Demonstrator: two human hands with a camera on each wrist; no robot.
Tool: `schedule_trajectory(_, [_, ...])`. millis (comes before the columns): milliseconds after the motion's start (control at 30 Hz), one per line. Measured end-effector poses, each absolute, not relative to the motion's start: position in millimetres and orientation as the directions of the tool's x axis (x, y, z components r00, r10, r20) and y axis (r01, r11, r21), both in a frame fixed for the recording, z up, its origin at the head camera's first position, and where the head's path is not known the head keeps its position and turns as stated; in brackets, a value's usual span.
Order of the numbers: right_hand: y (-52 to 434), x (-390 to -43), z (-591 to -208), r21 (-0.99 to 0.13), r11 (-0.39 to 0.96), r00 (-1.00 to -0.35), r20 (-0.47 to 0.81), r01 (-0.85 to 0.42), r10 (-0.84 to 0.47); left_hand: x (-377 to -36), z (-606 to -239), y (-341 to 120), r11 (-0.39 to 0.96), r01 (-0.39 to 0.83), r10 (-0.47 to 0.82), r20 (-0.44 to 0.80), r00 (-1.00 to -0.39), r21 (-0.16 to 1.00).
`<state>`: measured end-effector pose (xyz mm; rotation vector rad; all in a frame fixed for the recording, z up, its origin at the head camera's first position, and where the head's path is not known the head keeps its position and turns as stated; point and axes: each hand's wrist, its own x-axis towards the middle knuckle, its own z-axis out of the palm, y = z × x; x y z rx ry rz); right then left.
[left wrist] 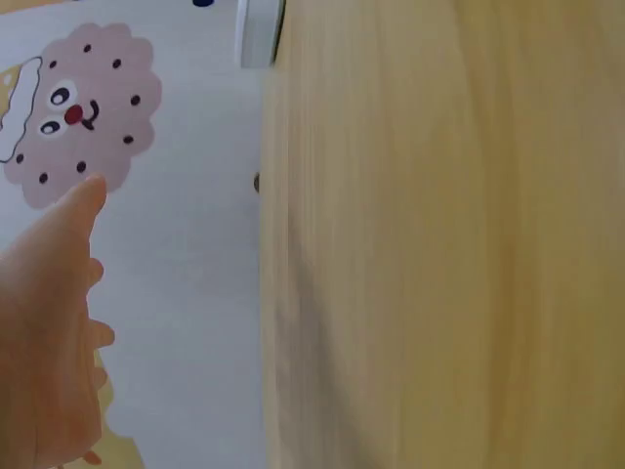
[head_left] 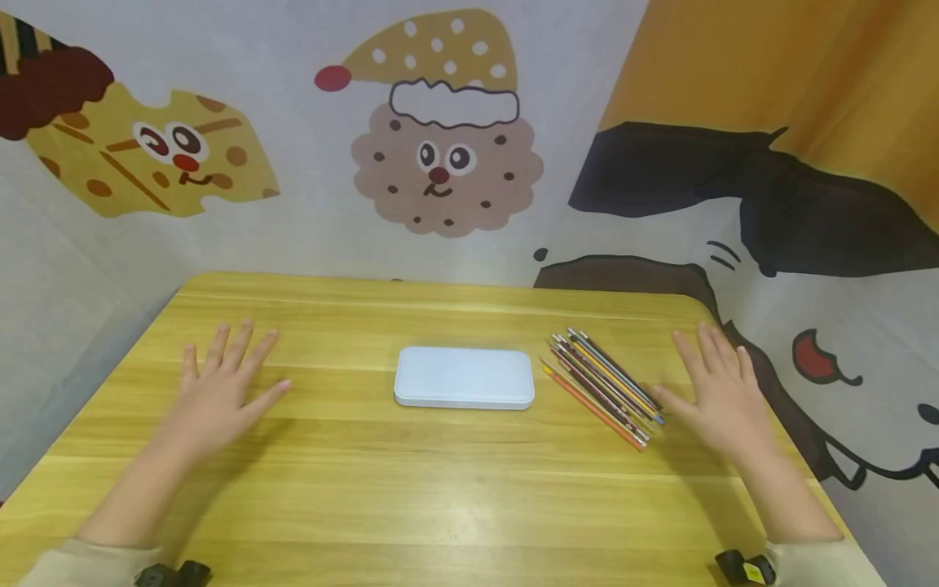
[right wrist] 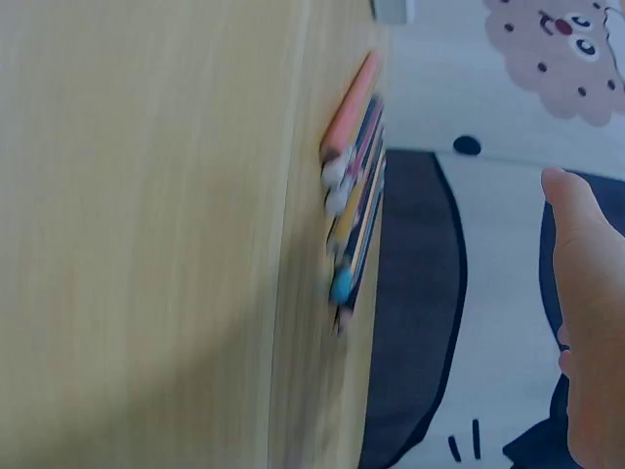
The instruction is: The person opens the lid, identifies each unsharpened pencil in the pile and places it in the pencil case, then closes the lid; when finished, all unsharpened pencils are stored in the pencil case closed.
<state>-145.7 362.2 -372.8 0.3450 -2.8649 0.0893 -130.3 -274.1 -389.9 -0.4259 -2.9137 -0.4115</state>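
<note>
1. Left hand (head_left: 222, 403), fingers spread, holds nothing above the worktop (head_left: 330, 489).
2. Right hand (head_left: 722, 395), equally empty and spread, is just beside the pencils (head_left: 609, 379); a careless sweep could scatter them.
3. Lying loose on the worktop, those pencils might roll if nudged.
4. Just left of them, the flat white case (head_left: 464, 377) could slide if bumped.

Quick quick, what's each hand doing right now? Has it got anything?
Left hand: open, fingers spread, holding nothing.
Right hand: open, fingers spread, holding nothing, though it's the one nearer the pencils.
</note>
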Motion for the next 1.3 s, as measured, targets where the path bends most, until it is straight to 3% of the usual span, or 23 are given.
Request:
schedule_trajectory(667, [284, -138, -380, -0.122, 0.914, -0.846, 0.441, -0.386, -0.299, -150, -412, -210, 0.742, 0.413, 0.275, 0.322, -0.906, 0.528])
schedule_trajectory(967, [248, -144, -387, -0.125, 0.84, -0.741, 0.551, -0.528, -0.384, -158, -422, -186, 0.661, 0.394, 0.298, 0.258, -0.919, 0.638])
schedule_trajectory(1300, [213, -148, -391, -0.104, 0.772, -0.685, 0.547, -0.627, -0.482, -165, -435, -169, 0.59, 0.363, 0.336, 0.19, -0.922, 0.721])
